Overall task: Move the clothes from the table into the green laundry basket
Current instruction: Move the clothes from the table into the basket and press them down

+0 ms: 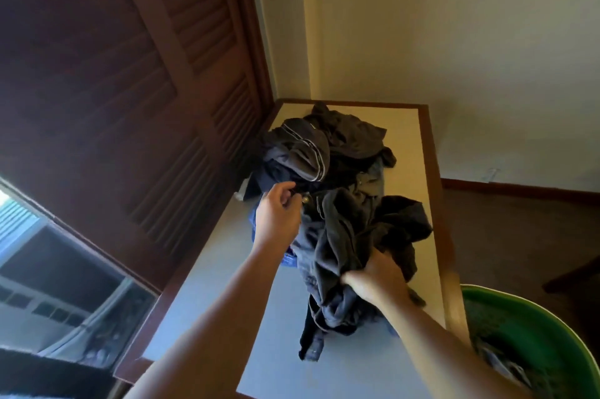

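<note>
A heap of dark clothes [328, 151] lies on the pale-topped table [402, 138]. At the front of the heap is a pair of dark jeans [328, 255], partly lifted and hanging toward the near edge. My left hand [277, 215] pinches the jeans at the waistband near the metal button. My right hand [373, 278] grips a bunch of the same dark fabric lower down. The green laundry basket [532, 327] stands at the lower right beside the table, with some cloth inside it.
A dark louvred wooden door [136, 80] runs along the table's left side. A window [48, 275] shows at the lower left. Cream walls meet behind the table, and dark carpet [519, 229] lies to the right.
</note>
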A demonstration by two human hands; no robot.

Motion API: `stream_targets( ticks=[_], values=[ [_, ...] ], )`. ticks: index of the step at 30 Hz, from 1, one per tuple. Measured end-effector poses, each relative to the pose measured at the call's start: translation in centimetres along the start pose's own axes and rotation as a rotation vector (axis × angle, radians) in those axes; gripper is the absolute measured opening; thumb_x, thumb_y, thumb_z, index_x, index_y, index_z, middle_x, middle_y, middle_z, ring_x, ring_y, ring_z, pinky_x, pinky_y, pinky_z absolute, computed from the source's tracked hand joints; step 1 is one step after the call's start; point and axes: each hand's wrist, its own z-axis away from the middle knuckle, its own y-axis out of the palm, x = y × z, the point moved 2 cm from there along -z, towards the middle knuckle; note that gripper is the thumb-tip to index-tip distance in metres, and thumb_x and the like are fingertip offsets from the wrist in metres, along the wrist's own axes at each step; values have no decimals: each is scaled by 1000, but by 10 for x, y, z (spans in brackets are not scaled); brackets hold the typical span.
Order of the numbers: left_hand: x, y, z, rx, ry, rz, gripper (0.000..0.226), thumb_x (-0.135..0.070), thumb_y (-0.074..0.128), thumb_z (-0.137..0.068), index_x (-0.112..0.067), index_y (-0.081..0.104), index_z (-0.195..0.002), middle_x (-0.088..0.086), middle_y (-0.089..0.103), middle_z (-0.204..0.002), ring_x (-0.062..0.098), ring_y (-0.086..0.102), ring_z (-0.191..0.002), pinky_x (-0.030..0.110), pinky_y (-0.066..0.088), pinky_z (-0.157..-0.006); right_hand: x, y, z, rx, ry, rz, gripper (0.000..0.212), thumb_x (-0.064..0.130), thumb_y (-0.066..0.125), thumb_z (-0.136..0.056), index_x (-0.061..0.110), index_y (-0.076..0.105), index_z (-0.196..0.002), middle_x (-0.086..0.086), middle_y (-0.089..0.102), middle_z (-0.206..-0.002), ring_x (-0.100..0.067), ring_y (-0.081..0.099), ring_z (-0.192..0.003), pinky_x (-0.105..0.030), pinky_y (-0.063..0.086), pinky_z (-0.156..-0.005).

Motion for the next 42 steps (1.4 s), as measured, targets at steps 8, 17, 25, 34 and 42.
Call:
stream_targets(
  ticks=[8,17,25,34,42],
  values=[
    [17,20,-118,168,70,-265,74,-50,71,-92,-24,41,-155,10,32,-160,33,33,-145,44,38,-111,44,11,-3,-14,130,178,87,66,73,-63,50,41,-143,-5,42,-142,-48,43,-129,-60,45,-104],
    [6,47,-192,286,93,-661,35,-39,59,-98,-26,61,-130,13,62,-138,37,49,-133,59,29,-107,58,19,-14,-47,197,231,88,68,70,-63,49,40,-143,-2,42,-139,-44,44,-127,-58,46,-104],
    [-9,11,-138,610,189,-35,21,-27,67,-98,-10,76,-104,4,75,-87,21,71,-82,34,57,-82,58,21,-13,-76,179,249,88,70,64,-60,49,39,-142,-3,43,-137,-46,45,-126,-59,47,-102],
    [6,4,-54,746,219,429,28,-22,65,-100,-2,75,-116,21,74,-117,37,69,-111,62,52,-99,48,22,-8,-68,152,226,95,72,65,-60,50,36,-147,-5,45,-142,-47,45,-129,-60,45,-105],
    [-10,46,-81,464,512,-451,41,-54,47,-105,-17,59,-120,8,15,-174,33,6,-162,71,5,-123,41,15,-5,-59,134,199,90,68,68,-65,52,35,-147,-3,44,-142,-47,42,-132,-62,44,-106]
  ],
)
